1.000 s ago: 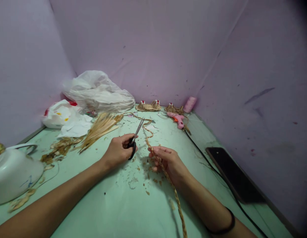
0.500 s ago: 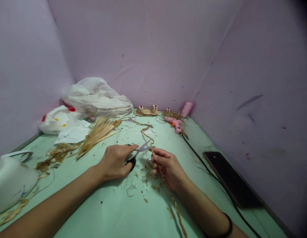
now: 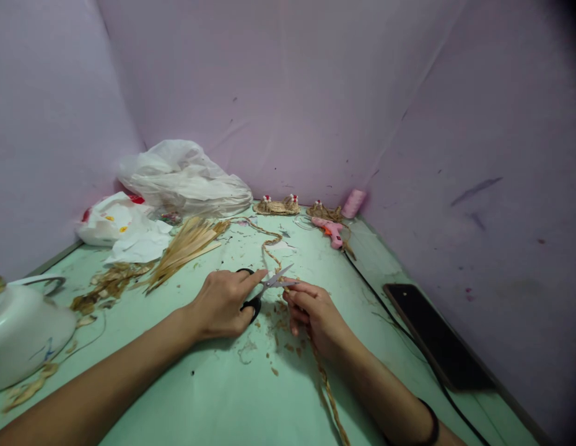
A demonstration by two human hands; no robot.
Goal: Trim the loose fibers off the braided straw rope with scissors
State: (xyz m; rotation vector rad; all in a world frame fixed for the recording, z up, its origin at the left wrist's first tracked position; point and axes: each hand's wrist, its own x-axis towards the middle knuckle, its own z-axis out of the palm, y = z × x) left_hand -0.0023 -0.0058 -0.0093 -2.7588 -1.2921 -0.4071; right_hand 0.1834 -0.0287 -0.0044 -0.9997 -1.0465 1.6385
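Observation:
Black-handled scissors (image 3: 273,282) are in my left hand (image 3: 225,302), with the thumb and fingers at the handle loops and the blades apart. A braided tan cord (image 3: 326,384) is pinched in my right hand (image 3: 316,310), close to the blade tips. From there the cord winds away over the green table (image 3: 213,396) toward the back, and its near part runs down past the bottom edge of the view. Small brown scraps (image 3: 288,347) lie beneath my hands.
Dry fibre strips (image 3: 186,248), a white plastic bag (image 3: 186,179) and a white bowl-like object (image 3: 28,334) are at left. Woven pieces (image 3: 276,207) stand at the back. A pink glue gun (image 3: 332,231), pink thread spool (image 3: 353,203) and dark phone (image 3: 436,334) are at right.
The scissors and my left hand have shifted slightly right, and the blades now overlap the cord near my right fingertips. The camera view has moved a little.

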